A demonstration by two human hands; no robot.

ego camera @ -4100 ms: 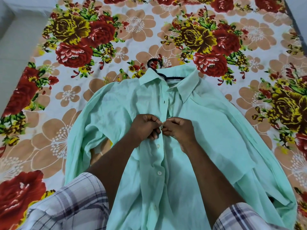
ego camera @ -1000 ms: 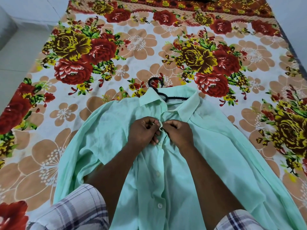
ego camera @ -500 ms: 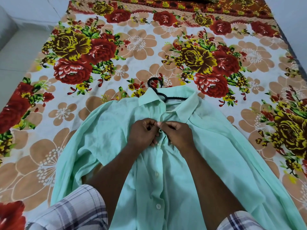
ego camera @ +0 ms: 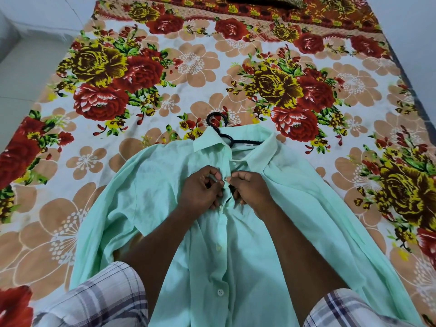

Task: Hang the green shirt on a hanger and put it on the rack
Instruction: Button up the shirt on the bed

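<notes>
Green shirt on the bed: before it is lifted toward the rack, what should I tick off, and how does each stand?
1. Hanger inside green shirt, hook clear of collar: ok.
2. Button between left hand and right hand fastened: cannot tell.
3. Lower buttons closed: ok.
4. Hands free to lift: not ok, both pinch the placket.
5. Rack position: cannot tell, not in view.

Thin matt cloth green shirt (ego camera: 247,232), glossy black plastic hanger (ego camera: 232,139), printed cloth bedsheet (ego camera: 188,67)
</notes>
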